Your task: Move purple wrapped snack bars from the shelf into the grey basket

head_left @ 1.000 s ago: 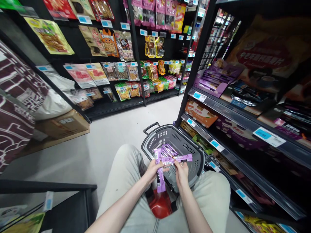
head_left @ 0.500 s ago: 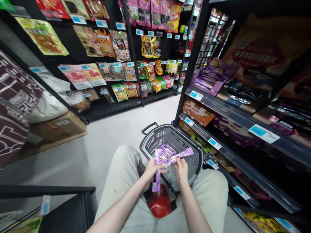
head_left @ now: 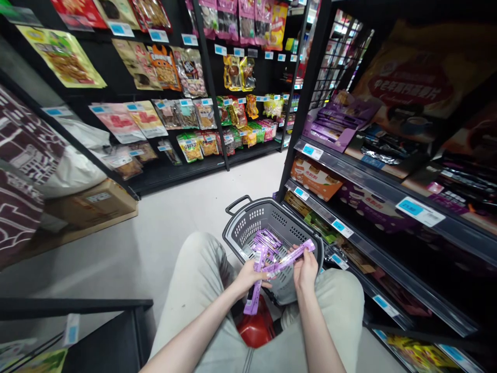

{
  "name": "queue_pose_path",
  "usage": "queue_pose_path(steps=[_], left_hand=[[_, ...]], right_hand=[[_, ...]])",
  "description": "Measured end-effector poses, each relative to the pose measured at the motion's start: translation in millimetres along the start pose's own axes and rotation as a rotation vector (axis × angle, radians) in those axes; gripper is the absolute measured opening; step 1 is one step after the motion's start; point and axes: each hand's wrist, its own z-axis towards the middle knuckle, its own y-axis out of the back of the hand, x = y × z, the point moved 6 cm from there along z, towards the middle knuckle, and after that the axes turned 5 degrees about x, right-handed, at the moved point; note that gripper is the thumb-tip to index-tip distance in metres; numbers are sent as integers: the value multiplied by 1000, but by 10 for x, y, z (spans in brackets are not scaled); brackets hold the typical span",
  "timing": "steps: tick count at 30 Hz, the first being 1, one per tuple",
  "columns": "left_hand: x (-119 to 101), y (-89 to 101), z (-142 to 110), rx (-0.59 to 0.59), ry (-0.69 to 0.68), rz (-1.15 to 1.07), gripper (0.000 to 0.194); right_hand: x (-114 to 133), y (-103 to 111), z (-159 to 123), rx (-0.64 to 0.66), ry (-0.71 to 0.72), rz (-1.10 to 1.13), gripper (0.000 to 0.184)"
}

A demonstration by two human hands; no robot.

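Over a grey shopping basket (head_left: pixel 267 213) between my knees, my left hand (head_left: pixel 245 275) is closed around a purple stick packet (head_left: pixel 254 298) that hangs downward past the fingers. A second purple stick packet (head_left: pixel 288 260) slants up to the right from my left fingers. Its upper right end is pinched by my right hand (head_left: pixel 305 270), so both hands are on it. Several more purple stick packets (head_left: pixel 267 241) lie loose in the bottom of the basket, below my hands.
An open carton of purple packets (head_left: pixel 330 127) stands on the dark shelf at right, whose edge (head_left: pixel 365 178) runs past my right knee. A red object (head_left: pixel 255 327) is between my legs. Snack racks (head_left: pixel 174 178) line the back; a cardboard box (head_left: pixel 97 204) sits at left.
My right hand has moved right, towards the far end of the slanted packet. The packet in my left hand has tilted, its top leaning right.
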Motion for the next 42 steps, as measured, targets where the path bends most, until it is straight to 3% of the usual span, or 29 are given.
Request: queue_pose_path(steps=[6, 12, 18, 23, 30, 42], left_hand=[[27, -86, -42, 58, 18, 30, 38], [19, -29, -11, 37, 11, 17, 39], [-35, 175, 53, -109, -97, -62, 40], [-139, 378, 40, -263, -192, -145, 43], [-230, 587, 17, -365, -241, -184, 45], [-292, 703, 10, -488, -294, -108, 33]], right_hand=[[33, 148, 54, -106, -24, -37, 39], [127, 221, 124, -62, 70, -51, 40], [212, 318, 186, -100, 71, -176, 33], [230, 223, 199, 32, -18, -299, 35], [206, 64, 107, 313, -200, -294, 38], [129, 4, 59, 398, -221, -397, 46]])
